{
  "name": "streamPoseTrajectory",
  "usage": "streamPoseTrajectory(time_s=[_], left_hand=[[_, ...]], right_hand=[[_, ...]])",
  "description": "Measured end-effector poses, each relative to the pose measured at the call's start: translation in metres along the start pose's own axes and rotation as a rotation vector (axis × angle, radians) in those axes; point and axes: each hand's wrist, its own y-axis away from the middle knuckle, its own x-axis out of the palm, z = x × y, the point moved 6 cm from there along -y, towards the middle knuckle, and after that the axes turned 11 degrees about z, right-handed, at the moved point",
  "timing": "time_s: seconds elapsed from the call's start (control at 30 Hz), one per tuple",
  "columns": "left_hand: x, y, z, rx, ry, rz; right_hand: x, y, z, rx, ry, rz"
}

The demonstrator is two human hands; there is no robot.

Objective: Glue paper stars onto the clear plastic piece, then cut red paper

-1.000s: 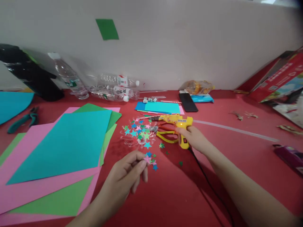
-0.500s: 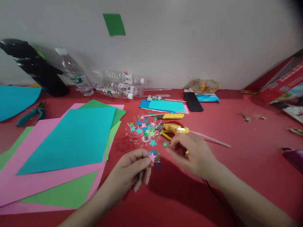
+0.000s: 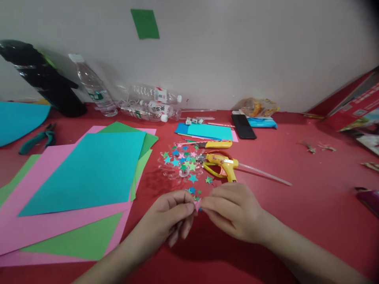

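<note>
A small pink paper star [image 3: 197, 204] is pinched by the thumb and forefinger of my left hand [image 3: 168, 215]. Its right-hand side is gripped between the fingertips of my right hand [image 3: 238, 211]. Just beyond the fingertips lie several loose blue and green stars [image 3: 192, 190], partly covered by my hands. Farther back, a clear plastic piece with splayed strips [image 3: 166, 175] carries many coloured stars. A yellow hot glue gun [image 3: 227, 165] with a long clear glue stick lies behind my right hand.
Large coloured paper sheets [image 3: 85, 173] spread over the left side, with teal pliers [image 3: 38, 140] behind. A yellow utility knife [image 3: 218, 144], small paper sheets [image 3: 210, 131] and a black phone [image 3: 244, 126] lie farther back. Plastic bottles [image 3: 148, 106] line the wall.
My right hand has moved left and down from beside the glue gun and now grips the pink star. My left hand, still holding the star, has shifted slightly right.
</note>
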Motion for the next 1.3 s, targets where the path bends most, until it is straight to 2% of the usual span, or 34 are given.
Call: streamPoseTrajectory(time_s=[0.07,0.17,0.2,0.23,0.33,0.43,0.6,0.73,0.97,1.13,1.3], left_hand=[[-0.008,0.006,-0.014,0.115,-0.179,-0.13],[-0.017,0.022,-0.036,0.359,-0.55,-0.389],[-0.018,0.025,-0.037,0.396,-0.657,-0.427],[-0.017,0.026,-0.037,0.416,-0.751,-0.433],[-0.009,0.021,-0.026,0.435,-0.974,-0.32],[-0.003,0.017,-0.023,0.484,-1.106,-0.289],[-0.009,0.02,-0.031,0.509,-1.077,-0.412],[-0.015,0.023,-0.028,0.502,-0.979,-0.453],[-0.019,0.019,-0.02,0.451,-0.888,-0.414],[-0.012,0.011,-0.018,0.44,-0.888,-0.346],[-0.005,0.004,-0.023,0.421,-0.92,-0.356]], right_hand=[[-0.004,0.001,-0.004,0.042,-0.056,-0.009],[-0.014,-0.003,-0.017,0.142,-0.158,-0.025],[-0.018,-0.005,-0.022,0.185,-0.197,-0.028],[-0.022,-0.008,-0.028,0.229,-0.245,-0.032],[-0.03,-0.017,-0.047,0.346,-0.443,-0.05],[-0.027,-0.024,-0.058,0.406,-0.594,-0.02],[-0.01,-0.022,-0.062,0.437,-0.661,0.043],[-0.006,-0.021,-0.056,0.409,-0.691,0.051],[-0.002,-0.02,-0.041,0.364,-0.644,0.095],[-0.003,-0.019,-0.038,0.359,-0.571,0.086],[-0.012,-0.021,-0.039,0.351,-0.496,0.053]])
